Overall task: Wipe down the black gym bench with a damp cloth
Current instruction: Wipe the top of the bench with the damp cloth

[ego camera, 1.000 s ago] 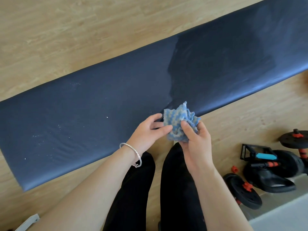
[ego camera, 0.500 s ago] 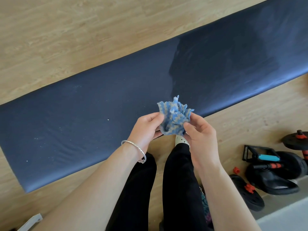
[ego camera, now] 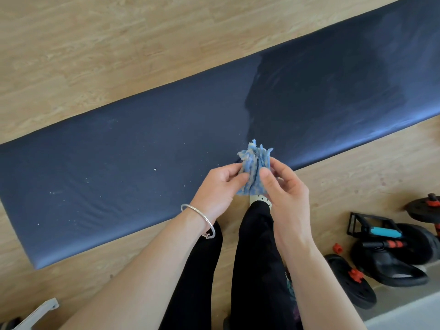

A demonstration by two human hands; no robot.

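A long black padded gym bench (ego camera: 133, 163) runs slantwise across the wooden floor. Its right part looks darker and streaked, its left part carries pale specks and dust. A bunched blue and white cloth (ego camera: 253, 167) is held upright over the bench's near edge, between both hands. My left hand (ego camera: 217, 189), with a silver bangle on the wrist, pinches the cloth's left side. My right hand (ego camera: 284, 186) pinches its right side with thumb and fingers. The cloth's lower end is hidden partly behind my fingers.
My legs in black trousers (ego camera: 257, 258) stand close to the bench's near edge. At the right on the floor lie black weight plates (ego camera: 352, 282), a dumbbell (ego camera: 428, 206) and a black frame with a blue grip (ego camera: 378, 231). A white object (ego camera: 38, 313) pokes in at the bottom left.
The cloth has been gathered from a loose crumple into a narrower upright bundle. Both hands have closed in on it and stay over the bench's near edge.
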